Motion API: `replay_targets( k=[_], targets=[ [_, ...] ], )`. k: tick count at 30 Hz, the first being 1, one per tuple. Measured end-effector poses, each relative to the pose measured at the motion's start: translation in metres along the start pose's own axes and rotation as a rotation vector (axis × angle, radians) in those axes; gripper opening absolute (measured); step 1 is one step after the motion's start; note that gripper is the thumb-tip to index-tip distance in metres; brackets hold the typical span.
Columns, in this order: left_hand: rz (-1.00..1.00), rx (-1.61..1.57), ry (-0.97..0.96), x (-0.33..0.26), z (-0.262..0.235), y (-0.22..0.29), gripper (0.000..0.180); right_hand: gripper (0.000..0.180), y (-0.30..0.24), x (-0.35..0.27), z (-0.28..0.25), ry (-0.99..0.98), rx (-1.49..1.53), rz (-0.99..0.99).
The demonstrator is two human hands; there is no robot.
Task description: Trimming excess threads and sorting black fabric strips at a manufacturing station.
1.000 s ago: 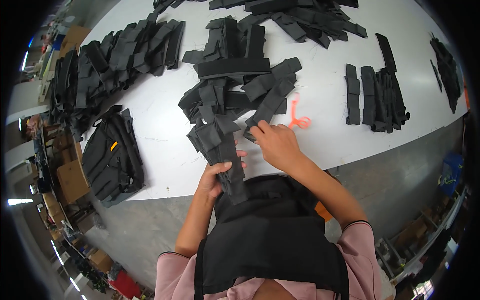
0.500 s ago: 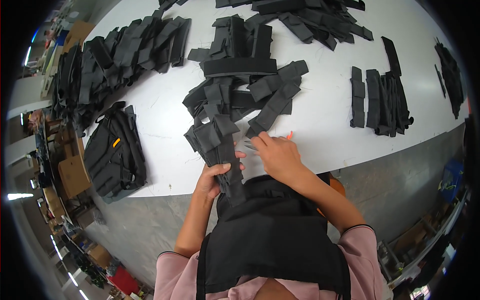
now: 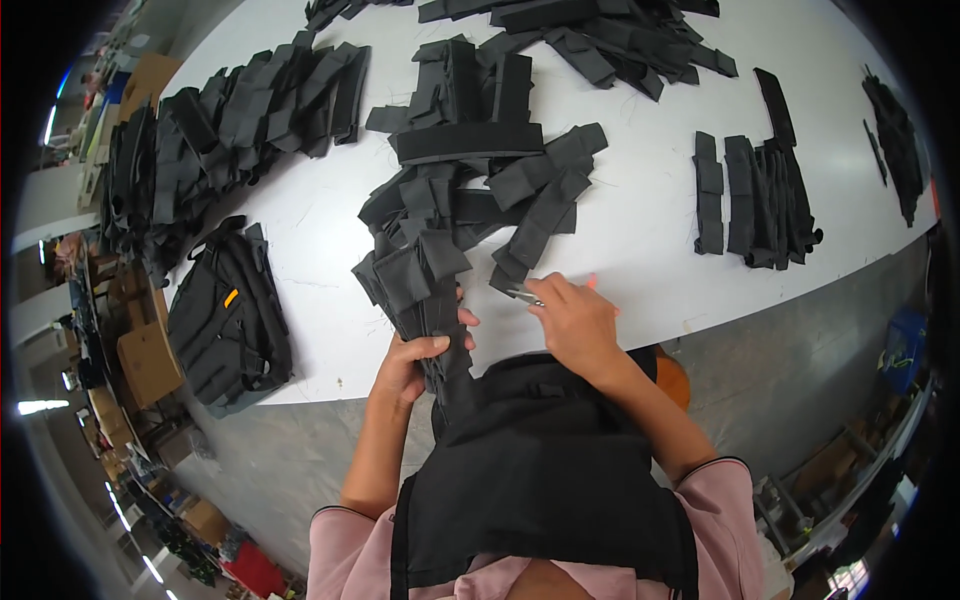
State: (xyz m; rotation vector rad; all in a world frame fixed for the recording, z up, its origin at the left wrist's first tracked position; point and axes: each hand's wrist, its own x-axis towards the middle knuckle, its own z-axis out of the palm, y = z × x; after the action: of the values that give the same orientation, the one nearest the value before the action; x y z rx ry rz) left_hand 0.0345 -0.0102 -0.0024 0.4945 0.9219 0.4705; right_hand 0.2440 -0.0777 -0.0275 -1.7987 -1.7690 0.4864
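A bunch of black fabric straps (image 3: 430, 318) is gripped in my left hand (image 3: 405, 365), thumb across the front and fingertips showing on the far side. Its lower end hangs over the table edge against the black apron. My right hand (image 3: 577, 325) is closed on small metal thread snips (image 3: 524, 296), partly hidden by the fingers, with an orange-pink bit showing behind the hand. The blades point left, by the near end of a loose strap (image 3: 512, 278); whether they touch it I cannot tell. More black straps (image 3: 468, 150) lie heaped just beyond both hands.
On the white table (image 3: 630, 250), a black backpack (image 3: 235, 315) lies at the left edge. Piles of black straps stand at far left (image 3: 230, 120), far back (image 3: 620, 40) and right (image 3: 770, 200). Behind my right arm is an orange round seat (image 3: 673, 380).
My right hand has moved slightly right and nearer to me, and the snips' blades now show more plainly. My left hand and the strap bunch have shifted a little left.
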Motion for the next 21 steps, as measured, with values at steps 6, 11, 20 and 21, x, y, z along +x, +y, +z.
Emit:
replay_targets(
  k=[6,11,20,21],
  targets=[
    [-0.030,-0.011,-0.040,0.002,0.010,0.002,0.070,0.020,0.000,0.025,0.029,-0.051,-0.044,-0.137],
    [-0.002,0.100,-0.055,0.006,0.007,0.009,0.069,0.019,0.009,0.010,0.025,-0.066,0.039,0.033],
    [0.285,1.088,0.116,0.134,0.025,-0.015,0.062,0.048,0.051,0.014,0.061,0.156,1.090,1.004],
    [0.136,0.866,0.024,0.131,0.029,-0.008,0.060,0.037,0.049,0.018,0.059,0.194,1.116,0.980]
  ],
)
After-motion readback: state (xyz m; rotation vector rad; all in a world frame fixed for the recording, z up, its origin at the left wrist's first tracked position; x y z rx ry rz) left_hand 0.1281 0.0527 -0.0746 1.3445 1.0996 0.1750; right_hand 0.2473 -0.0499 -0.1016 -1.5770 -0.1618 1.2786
